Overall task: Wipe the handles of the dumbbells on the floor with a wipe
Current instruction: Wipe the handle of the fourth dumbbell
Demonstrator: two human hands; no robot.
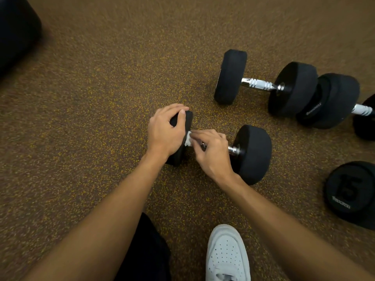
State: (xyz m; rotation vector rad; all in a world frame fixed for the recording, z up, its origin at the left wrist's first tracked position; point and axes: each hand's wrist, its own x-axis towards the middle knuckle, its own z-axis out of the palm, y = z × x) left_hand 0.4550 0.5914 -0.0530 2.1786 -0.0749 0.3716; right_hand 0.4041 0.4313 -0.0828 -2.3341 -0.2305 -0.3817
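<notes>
White wipe (pixel 188 138) pinched in right hand (pixel 213 151), pressed to chrome handle (pixel 233 149) of near dumbbell (pixel 253 153) on floor (pixel 101 118) — left hand (pixel 164 134) curled over its left rubber head (pixel 187 120). Other dumbbells (pixel 294 88) nearby, right.

count | dumbbell (pixel 252 154) (pixel 261 85) (pixel 332 101) (pixel 351 191): 4, two cut by right edge | wipe (pixel 188 138): 1 | hand (pixel 165 132) (pixel 213 151): 2 | white shoe (pixel 226 254): 1 | dark padded object (pixel 16 31), top left corner: 1

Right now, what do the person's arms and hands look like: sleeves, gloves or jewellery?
Both forearms are bare to the frame edge, no sleeves showing. The left hand and right hand are ungloved, with no rings, watch or wristband visible. Below are a white perforated shoe and dark trousers.
</notes>
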